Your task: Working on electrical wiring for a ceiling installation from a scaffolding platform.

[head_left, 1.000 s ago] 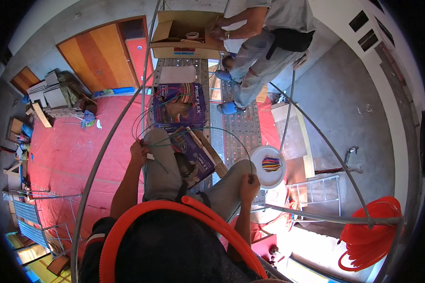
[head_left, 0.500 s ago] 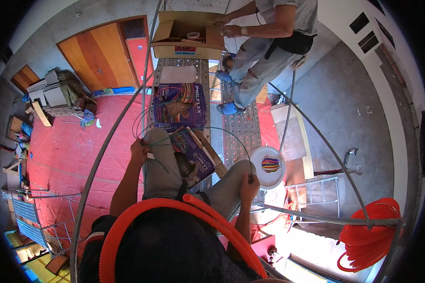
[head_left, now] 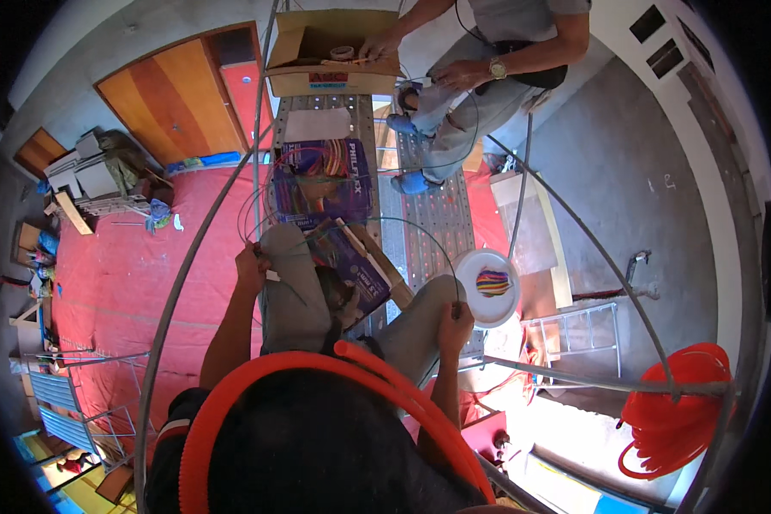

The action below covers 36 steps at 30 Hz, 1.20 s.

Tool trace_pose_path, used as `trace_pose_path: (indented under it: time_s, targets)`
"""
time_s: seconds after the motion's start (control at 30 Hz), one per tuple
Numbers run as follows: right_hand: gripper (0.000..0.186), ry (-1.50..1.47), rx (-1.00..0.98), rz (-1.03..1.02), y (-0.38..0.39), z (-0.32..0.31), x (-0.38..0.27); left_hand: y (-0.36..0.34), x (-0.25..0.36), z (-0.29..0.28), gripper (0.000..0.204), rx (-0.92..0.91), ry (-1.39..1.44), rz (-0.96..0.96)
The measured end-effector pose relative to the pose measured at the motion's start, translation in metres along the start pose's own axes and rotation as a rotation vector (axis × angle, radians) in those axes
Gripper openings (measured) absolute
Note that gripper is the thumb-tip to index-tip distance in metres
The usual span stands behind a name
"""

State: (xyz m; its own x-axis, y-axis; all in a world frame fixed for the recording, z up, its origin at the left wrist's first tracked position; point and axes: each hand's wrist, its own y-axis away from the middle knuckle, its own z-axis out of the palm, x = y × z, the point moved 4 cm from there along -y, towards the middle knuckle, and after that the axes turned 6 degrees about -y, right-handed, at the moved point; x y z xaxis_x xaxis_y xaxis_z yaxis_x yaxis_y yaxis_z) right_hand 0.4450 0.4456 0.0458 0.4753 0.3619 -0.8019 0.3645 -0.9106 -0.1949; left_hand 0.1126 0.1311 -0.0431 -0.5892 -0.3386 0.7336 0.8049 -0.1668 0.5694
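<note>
My left hand (head_left: 250, 262), beside my left knee, is closed on a thin dark green wire (head_left: 400, 220). The wire arcs over the open boxes to my right hand (head_left: 456, 326), whose fingers pinch it by my right knee. A small white piece (head_left: 272, 276) shows beside my left hand; its kind is unclear. Between my legs lies a torn purple wire box (head_left: 361, 272). Beyond it a second purple box (head_left: 351, 201) holds coloured wires. A white bucket lid or shallow tub (head_left: 511, 301) with a bundle of multicoloured wires (head_left: 492, 283) sits right of my knee.
An orange corrugated conduit (head_left: 231, 373) hangs around my shoulders; more is coiled (head_left: 681, 411) at lower right. Scaffold poles (head_left: 199, 240) cross on both sides. Ahead, a co-worker (head_left: 522, 60) sits on perforated metal planks (head_left: 444, 224) beside a cardboard carton (head_left: 295, 81). Red sheeting (head_left: 146, 265) covers the floor below.
One of the co-worker's hands now reaches into the carton, and the other has lowered toward their knee. My hands keep nearly the same hold on the wire. The view has shifted slightly.
</note>
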Motion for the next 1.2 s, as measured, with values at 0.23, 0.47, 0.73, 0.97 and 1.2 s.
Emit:
trace_pose_path:
  time_s: [0.23,0.47,0.73,0.97,1.2]
  targets:
    - [0.022,-0.081,-0.012,0.13,-0.003,-0.002,0.0,0.023,0.029,0.04,0.026,-0.104,0.073,0.01]
    - [0.023,-0.217,0.028,0.162,-0.003,-0.005,0.014,0.068,0.069,0.098,0.022,-0.25,0.01,0.048]
    - [0.024,-0.237,0.019,0.179,0.002,-0.008,0.002,0.096,0.095,0.12,0.022,-0.287,-0.276,0.198]
    - [0.028,-0.205,-0.011,0.2,-0.004,-0.006,0.008,0.104,0.097,0.111,0.023,-0.217,-0.234,0.182]
    - [0.029,-0.197,0.015,0.177,-0.002,-0.007,0.002,0.106,0.093,0.107,0.025,-0.228,-0.26,0.22]
